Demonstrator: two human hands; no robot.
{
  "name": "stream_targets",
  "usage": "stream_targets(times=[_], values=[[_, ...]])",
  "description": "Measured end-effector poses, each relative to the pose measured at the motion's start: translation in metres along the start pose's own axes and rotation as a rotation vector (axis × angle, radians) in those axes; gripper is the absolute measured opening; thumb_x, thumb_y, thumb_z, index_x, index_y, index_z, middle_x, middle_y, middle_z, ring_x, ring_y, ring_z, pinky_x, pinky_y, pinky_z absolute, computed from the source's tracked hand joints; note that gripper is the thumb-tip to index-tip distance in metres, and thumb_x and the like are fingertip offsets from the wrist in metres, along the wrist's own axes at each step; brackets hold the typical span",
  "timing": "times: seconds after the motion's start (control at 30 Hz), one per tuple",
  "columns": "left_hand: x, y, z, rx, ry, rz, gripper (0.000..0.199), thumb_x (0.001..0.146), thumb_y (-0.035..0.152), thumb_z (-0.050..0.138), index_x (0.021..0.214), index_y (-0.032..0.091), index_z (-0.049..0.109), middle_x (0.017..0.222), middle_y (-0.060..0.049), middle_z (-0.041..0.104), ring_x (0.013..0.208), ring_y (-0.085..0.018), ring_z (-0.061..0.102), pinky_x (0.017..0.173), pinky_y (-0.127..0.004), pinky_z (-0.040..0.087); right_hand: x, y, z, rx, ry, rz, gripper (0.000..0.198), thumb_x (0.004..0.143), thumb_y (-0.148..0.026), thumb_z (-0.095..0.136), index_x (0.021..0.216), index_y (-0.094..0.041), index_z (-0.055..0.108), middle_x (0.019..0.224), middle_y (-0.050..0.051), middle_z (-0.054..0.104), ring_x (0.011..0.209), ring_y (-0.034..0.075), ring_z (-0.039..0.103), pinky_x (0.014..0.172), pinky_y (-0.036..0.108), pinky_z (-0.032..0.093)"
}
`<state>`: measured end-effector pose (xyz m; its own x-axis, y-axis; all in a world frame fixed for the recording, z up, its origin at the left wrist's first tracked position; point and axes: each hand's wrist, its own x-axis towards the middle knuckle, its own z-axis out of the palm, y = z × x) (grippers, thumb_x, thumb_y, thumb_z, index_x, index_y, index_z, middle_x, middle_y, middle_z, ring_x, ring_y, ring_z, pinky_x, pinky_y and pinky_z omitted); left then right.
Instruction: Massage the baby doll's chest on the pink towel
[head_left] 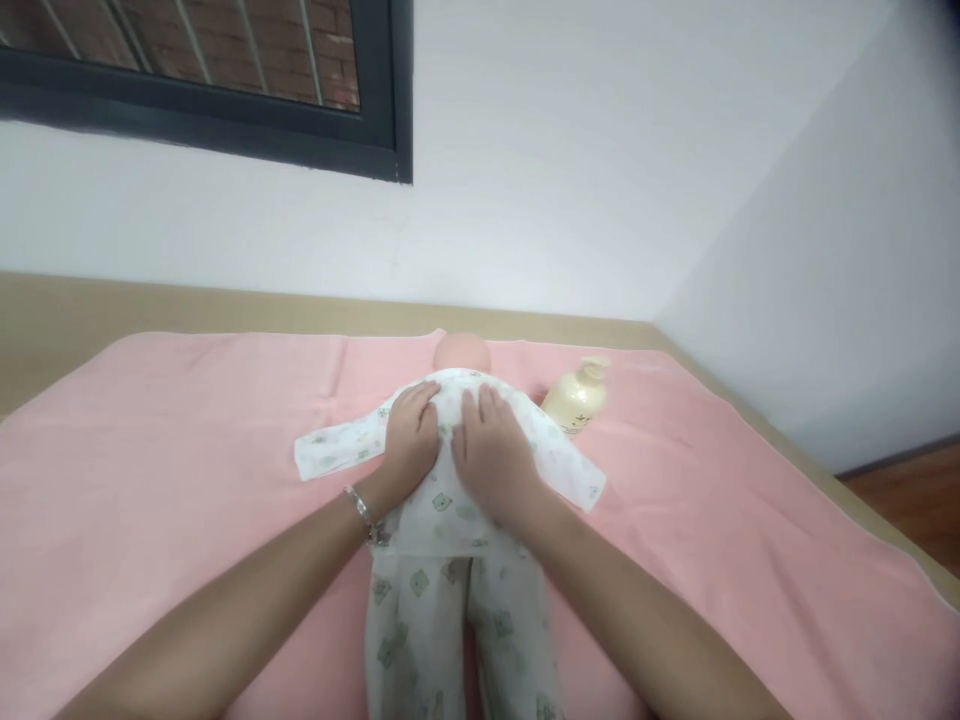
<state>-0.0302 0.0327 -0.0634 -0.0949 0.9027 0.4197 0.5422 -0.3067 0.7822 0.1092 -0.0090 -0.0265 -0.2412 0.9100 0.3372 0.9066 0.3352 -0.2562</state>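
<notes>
What looks like a baby doll lies stretched out on the pink sheet, its smooth head (463, 352) at the far end. It is dressed in a white long-sleeved top (442, 500) with small green and grey prints and matching trousers (420, 620). My left hand (412, 432) rests flat on the left upper part of the top, fingers extended. Beside it, my right hand (491, 450) lies flat on the right upper part, fingers pointing toward the head. The sleeves spread out to both sides. The doll's face and hands are not visible.
A cream-coloured bottle (577, 395) leans to the right of the doll, near the right sleeve. The pink sheet (210, 430) covers a tan surface (67, 310) that meets white walls. A dark-framed window (382, 90) is at upper left.
</notes>
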Motion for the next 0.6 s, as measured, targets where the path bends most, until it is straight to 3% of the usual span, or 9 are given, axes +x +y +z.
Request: stream_targets(times=[0.1,0.17,0.27,0.37,0.6], values=[[0.001,0.000,0.000,-0.007,-0.007,0.008,0.043,0.090,0.024,0.036,0.117,0.018,0.069,0.132,-0.009,0.068,0.127,-0.025,0.059,0.118,-0.048,0.044,-0.003,-0.006,-0.002,0.060,-0.048,-0.219,0.052,0.099,-0.022,0.033,0.146,-0.007,0.051,0.158,0.017,0.043,0.152,0.034,0.031,0.126,0.056,0.025],[0.001,0.001,0.000,-0.009,-0.011,0.010,0.044,0.090,0.024,0.036,0.117,0.017,0.069,0.131,-0.009,0.068,0.126,-0.024,0.060,0.117,-0.048,0.045,0.005,0.001,-0.005,0.114,-0.131,-0.267,0.051,0.100,-0.023,0.033,0.146,-0.012,0.052,0.159,0.009,0.043,0.154,0.030,0.029,0.129,0.054,0.020],[0.001,0.002,0.000,0.002,-0.013,0.016,0.045,0.090,0.024,0.035,0.119,0.016,0.069,0.132,-0.009,0.068,0.128,-0.024,0.059,0.118,-0.048,0.044,0.023,0.017,-0.009,0.145,-0.224,-0.169,0.053,0.101,-0.033,0.036,0.152,-0.018,0.045,0.165,0.005,0.031,0.156,0.031,0.022,0.128,0.058,0.016],[0.001,0.002,0.000,0.014,-0.021,0.001,0.046,0.091,0.024,0.034,0.121,0.016,0.068,0.134,-0.009,0.067,0.130,-0.025,0.058,0.119,-0.050,0.042,0.032,0.026,-0.009,0.138,-0.240,-0.040,0.060,0.101,-0.041,0.037,0.156,-0.016,0.037,0.168,0.009,0.022,0.157,0.032,0.017,0.128,0.056,0.016],[0.001,-0.002,0.001,0.025,-0.019,0.024,0.046,0.091,0.024,0.035,0.121,0.016,0.068,0.134,-0.009,0.067,0.129,-0.025,0.058,0.119,-0.050,0.043,0.028,0.024,-0.004,0.132,-0.212,-0.009,0.060,0.101,-0.041,0.036,0.155,-0.015,0.038,0.168,0.012,0.022,0.157,0.033,0.018,0.127,0.054,0.016]])
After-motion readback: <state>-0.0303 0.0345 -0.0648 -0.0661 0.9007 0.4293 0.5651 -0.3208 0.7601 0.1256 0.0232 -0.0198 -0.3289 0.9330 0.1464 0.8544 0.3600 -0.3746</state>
